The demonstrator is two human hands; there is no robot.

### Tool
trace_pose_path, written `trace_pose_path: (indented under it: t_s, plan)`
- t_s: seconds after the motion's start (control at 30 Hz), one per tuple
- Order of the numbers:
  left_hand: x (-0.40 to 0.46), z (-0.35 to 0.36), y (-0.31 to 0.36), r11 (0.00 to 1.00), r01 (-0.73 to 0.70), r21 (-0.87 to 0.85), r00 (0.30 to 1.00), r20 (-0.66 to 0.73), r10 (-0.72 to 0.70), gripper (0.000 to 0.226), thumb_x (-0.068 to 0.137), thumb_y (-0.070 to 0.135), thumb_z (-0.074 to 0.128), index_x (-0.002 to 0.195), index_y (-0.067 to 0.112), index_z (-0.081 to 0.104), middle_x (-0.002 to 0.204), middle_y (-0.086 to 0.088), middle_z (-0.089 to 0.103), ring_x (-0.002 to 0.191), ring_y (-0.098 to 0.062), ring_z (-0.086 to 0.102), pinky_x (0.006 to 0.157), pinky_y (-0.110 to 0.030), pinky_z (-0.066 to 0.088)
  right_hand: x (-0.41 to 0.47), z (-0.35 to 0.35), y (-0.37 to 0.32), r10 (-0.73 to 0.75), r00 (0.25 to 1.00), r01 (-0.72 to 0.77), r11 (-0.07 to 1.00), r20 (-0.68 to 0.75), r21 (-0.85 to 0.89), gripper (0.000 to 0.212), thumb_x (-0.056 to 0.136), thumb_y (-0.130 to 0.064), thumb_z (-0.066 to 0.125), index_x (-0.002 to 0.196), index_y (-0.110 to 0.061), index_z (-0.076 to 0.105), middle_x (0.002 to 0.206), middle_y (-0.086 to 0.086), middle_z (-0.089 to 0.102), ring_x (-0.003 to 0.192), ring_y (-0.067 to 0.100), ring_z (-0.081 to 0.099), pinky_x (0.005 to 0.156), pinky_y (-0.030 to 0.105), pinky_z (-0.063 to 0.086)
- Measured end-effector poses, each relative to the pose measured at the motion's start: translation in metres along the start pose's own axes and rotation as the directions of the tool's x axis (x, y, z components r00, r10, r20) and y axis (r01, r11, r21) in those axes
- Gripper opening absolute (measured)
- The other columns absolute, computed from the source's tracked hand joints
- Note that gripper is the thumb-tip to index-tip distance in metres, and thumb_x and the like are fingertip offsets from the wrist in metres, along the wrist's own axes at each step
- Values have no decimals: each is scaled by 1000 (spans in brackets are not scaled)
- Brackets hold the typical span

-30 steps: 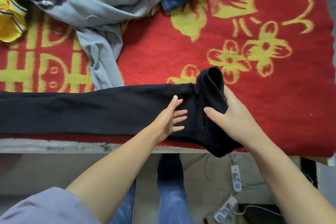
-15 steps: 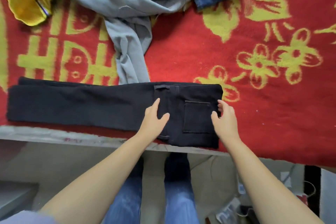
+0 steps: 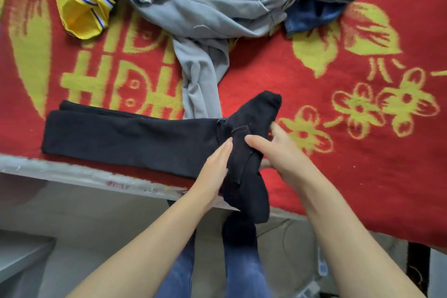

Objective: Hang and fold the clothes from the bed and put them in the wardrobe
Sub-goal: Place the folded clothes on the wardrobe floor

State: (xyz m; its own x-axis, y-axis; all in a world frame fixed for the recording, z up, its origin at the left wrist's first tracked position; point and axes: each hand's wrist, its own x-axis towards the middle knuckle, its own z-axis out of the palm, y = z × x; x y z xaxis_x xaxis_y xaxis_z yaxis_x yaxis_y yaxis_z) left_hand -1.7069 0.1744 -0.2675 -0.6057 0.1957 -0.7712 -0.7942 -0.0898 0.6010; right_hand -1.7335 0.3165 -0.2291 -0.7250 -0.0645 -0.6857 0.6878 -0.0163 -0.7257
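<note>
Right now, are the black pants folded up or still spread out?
Partly folded. The black pants lie long and flat along the bed edge, but the right hand grips the waist end, lifted and bunched, beside the flat left hand.

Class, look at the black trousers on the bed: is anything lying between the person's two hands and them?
Nothing visible. The left hand lies flat against the black trousers, and the right hand grips their lifted waist end. The grey garment lies beyond.

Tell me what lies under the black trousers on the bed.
Under the black trousers the red and yellow blanket shows around them. A grey garment runs to their far edge; whether it continues underneath is hidden.
</note>
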Motion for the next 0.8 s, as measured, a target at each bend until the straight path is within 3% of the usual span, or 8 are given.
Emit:
trace_pose_path:
  t_s: [0.1,0.17,0.27,0.37,0.47,0.53,0.67,0.8]
  plan:
    - [-25,-60,24,992,-72,-103,997,-49,67,35,90,51,51,109,28,71,113,-3,70,108,-16,65,93,-34,48,8,92,-16,-10,1000,9,998,-5,-62,25,85,-13,61,105,-7,46,78,5,56,51,9,59,48,27,52]
    - [-31,-110,36,980,-103,-173,992,-97,87,48,82,57,60,115,24,68,114,-7,69,106,-18,65,90,-37,49,18,147,-13,16,999,-17,1000,42,9,24,88,-13,60,106,-10,45,79,4,55,57,8,61,58,29,58]
    - [-18,-181,42,976,-79,203,953,-272,134,46,92,41,57,135,24,52,136,-2,54,121,-11,53,101,-32,43,35,198,4,-7,990,13,999,142,-42,28,91,-14,54,117,-22,49,94,-6,62,91,10,65,83,32,56]
    - [4,-226,30,850,66,523,912,-377,161,57,97,29,52,149,24,30,151,-2,34,136,-14,35,109,-31,29,44,194,31,-58,998,60,985,19,-160,30,89,-6,49,106,-29,55,103,-12,63,98,9,62,83,26,50]
    - [20,-228,5,765,76,639,924,-333,186,59,99,32,46,151,25,21,158,-2,18,144,-16,18,112,-32,20,50,147,61,-77,937,-6,972,-342,-236,31,87,2,46,105,-21,56,110,1,64,98,13,60,86,27,46]
    - [25,-209,-8,735,31,678,952,-243,184,58,99,40,42,151,30,18,160,1,8,146,-17,9,115,-36,15,58,114,75,-32,876,-100,964,-481,-245,32,88,-1,50,117,-14,54,119,6,60,99,15,57,85,28,43]
    - [36,-178,-11,710,96,698,983,-180,44,55,100,49,27,151,34,12,161,1,-5,147,-18,-11,116,-50,-1,84,104,85,157,927,-254,932,-340,-260,40,89,-22,64,126,-14,50,117,2,61,98,15,58,80,29,45]
    - [41,-190,12,809,105,578,991,-128,-37,50,103,41,22,151,29,19,159,7,1,148,-18,-7,117,-50,3,79,122,55,115,957,-181,954,-266,-237,33,85,-26,69,114,-16,58,107,-1,69,89,11,66,67,25,49]
